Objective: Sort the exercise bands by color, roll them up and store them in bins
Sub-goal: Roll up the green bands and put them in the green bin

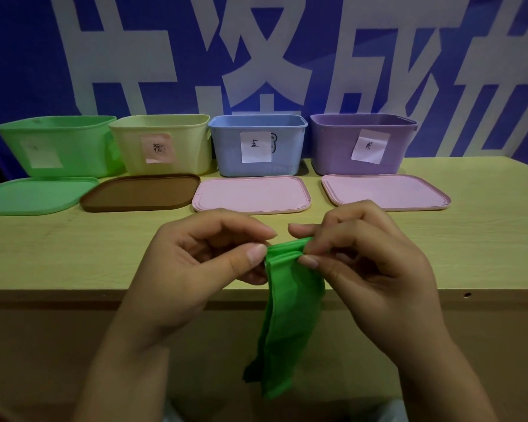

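Observation:
A green exercise band (287, 315) hangs down in front of the table's near edge, its top end folded over. My left hand (192, 269) pinches that top end from the left with thumb and fingers. My right hand (369, 266) pinches it from the right. At the back of the table stand a green bin (58, 144), a yellow bin (165, 144), a blue bin (256, 147) and a purple bin (363, 144), all without lids and each with a paper label on its front. Their insides are hidden from here.
Lids lie flat in front of the bins: a green lid (34, 194), a brown lid (141, 191) and two pink lids (252, 193) (384, 190). The wooden table (73, 254) has its front edge just under my hands. A blue wall with white characters rises behind.

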Action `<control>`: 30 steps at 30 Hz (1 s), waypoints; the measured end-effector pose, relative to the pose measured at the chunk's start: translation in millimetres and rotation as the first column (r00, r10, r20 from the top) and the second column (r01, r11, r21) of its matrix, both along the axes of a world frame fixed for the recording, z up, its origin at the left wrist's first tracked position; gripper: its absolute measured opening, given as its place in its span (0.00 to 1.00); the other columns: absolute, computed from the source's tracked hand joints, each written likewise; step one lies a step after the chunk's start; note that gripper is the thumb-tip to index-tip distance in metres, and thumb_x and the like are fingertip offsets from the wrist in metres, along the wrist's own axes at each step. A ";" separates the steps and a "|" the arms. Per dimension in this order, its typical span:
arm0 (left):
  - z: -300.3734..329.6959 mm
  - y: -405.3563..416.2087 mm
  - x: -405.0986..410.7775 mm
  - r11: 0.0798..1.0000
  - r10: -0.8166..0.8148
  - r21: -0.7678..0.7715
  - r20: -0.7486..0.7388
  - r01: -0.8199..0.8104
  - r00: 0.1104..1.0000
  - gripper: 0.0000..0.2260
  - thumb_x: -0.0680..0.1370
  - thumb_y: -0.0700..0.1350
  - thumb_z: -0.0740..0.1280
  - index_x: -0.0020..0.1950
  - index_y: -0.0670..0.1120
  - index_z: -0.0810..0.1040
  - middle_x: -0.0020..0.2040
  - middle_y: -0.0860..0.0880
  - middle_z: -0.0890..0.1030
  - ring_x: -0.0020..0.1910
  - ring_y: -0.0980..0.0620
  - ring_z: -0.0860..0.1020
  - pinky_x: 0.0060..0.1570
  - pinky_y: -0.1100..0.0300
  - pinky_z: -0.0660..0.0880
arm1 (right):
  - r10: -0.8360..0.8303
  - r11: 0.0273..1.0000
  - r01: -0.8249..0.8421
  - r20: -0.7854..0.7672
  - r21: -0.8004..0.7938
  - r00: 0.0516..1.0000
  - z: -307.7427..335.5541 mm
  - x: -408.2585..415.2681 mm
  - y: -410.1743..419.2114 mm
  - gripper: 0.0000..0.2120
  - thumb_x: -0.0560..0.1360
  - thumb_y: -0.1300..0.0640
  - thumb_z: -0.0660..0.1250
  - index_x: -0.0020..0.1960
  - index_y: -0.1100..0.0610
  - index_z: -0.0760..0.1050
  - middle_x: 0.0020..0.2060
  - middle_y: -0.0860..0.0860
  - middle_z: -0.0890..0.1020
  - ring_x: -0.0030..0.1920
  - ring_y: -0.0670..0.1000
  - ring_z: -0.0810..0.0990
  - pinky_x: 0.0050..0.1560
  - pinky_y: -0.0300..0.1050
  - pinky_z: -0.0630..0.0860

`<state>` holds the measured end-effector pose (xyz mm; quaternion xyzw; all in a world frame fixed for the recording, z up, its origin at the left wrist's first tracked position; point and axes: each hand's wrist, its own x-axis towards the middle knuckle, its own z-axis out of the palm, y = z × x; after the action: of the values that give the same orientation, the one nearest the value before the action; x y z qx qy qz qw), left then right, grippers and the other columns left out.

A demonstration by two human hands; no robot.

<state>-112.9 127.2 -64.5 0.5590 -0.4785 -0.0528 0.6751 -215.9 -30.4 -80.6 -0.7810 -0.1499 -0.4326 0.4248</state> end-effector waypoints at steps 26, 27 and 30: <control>-0.9 -8.8 -8.4 0.970 0.178 0.097 0.348 -0.224 0.920 0.11 0.69 0.47 0.70 0.51 0.54 0.80 0.46 0.55 0.81 0.45 0.57 0.81 0.41 0.69 0.76 | -0.195 0.981 0.196 0.036 -0.013 0.980 -5.2 4.0 0.8 0.04 0.71 0.60 0.69 0.42 0.62 0.78 0.44 0.49 0.78 0.48 0.44 0.80 0.42 0.36 0.78; -2.1 -10.5 -7.9 0.967 0.197 0.082 0.358 -0.241 0.913 0.10 0.69 0.46 0.70 0.51 0.54 0.80 0.46 0.55 0.80 0.45 0.57 0.80 0.41 0.69 0.76 | -0.183 0.983 0.183 0.044 -0.003 0.982 -5.6 4.0 0.9 0.04 0.71 0.60 0.69 0.43 0.61 0.78 0.44 0.49 0.78 0.49 0.45 0.81 0.42 0.38 0.79; -5.1 -13.1 -7.2 0.961 0.249 0.031 0.333 -0.275 0.909 0.09 0.69 0.46 0.70 0.49 0.54 0.80 0.44 0.55 0.81 0.43 0.57 0.80 0.40 0.69 0.75 | -0.207 0.977 0.210 0.080 -0.030 0.975 -5.1 3.5 1.5 0.07 0.71 0.60 0.69 0.49 0.57 0.79 0.44 0.46 0.77 0.49 0.44 0.79 0.43 0.36 0.78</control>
<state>-120.1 114.1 -69.6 0.6449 -0.5016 0.1127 0.5655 -212.4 -28.9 -85.7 -0.7833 -0.0916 -0.5014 0.3559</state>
